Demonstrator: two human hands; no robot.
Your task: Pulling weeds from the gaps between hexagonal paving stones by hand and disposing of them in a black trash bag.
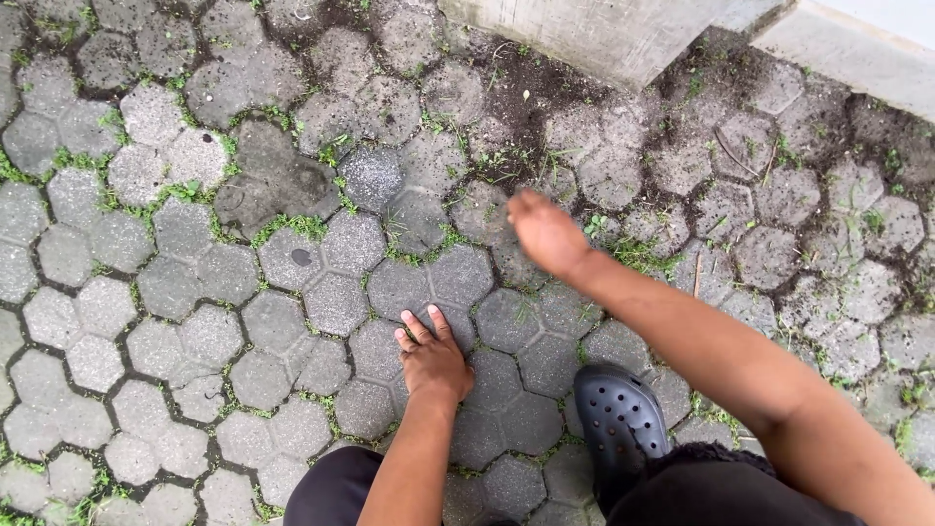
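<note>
My left hand [431,356] rests flat on the grey hexagonal paving stones [195,292], fingers spread and pointing away from me, holding nothing. My right hand [543,232] hangs blurred above the stones farther out, fingers drawn together; whether anything is in it cannot be made out. Thin tufts of grass [292,226] grow in the joints between the stones. My right foot in a dark perforated clog [619,421] stands on the paving just right of my left wrist.
A concrete block or step [604,34] rises at the top centre, with a pale concrete kerb [857,54] running to the top right. Bare dark soil with weeds [531,102] lies in front of the block. My dark trousers fill the bottom edge.
</note>
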